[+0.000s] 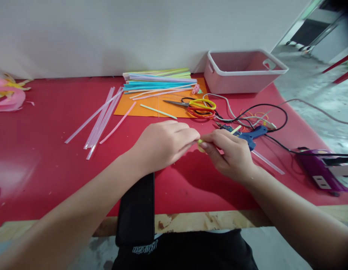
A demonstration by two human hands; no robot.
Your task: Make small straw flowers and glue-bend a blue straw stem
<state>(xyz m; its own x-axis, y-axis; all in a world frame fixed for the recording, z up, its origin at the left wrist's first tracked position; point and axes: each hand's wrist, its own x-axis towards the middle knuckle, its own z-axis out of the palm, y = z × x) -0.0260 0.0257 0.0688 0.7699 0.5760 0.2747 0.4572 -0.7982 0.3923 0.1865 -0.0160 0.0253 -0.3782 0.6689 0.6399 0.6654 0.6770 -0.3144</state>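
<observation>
My right hand (230,152) pinches a small yellow-green folded straw (201,144) between thumb and forefinger. A pale yellow straw end (236,129) shows behind its knuckles; I cannot tell whether it belongs to the same piece. My left hand (170,142) is closed, its fingertips meeting the right ones at the folded straw, and its thumb is hidden. Just beyond the hands lie scissors (200,107) with one yellow and one red handle, and a short pale green straw (158,111). A blue glue gun (251,137) rests behind my right hand.
Bundled pastel straws (159,84) lie on an orange sheet (126,107). Loose pink straws (102,120) are at left. A pink basket (233,80) stands at the back right. Cables (285,116) run to a purple power strip (317,168). A black phone (137,210) overhangs the table's front edge.
</observation>
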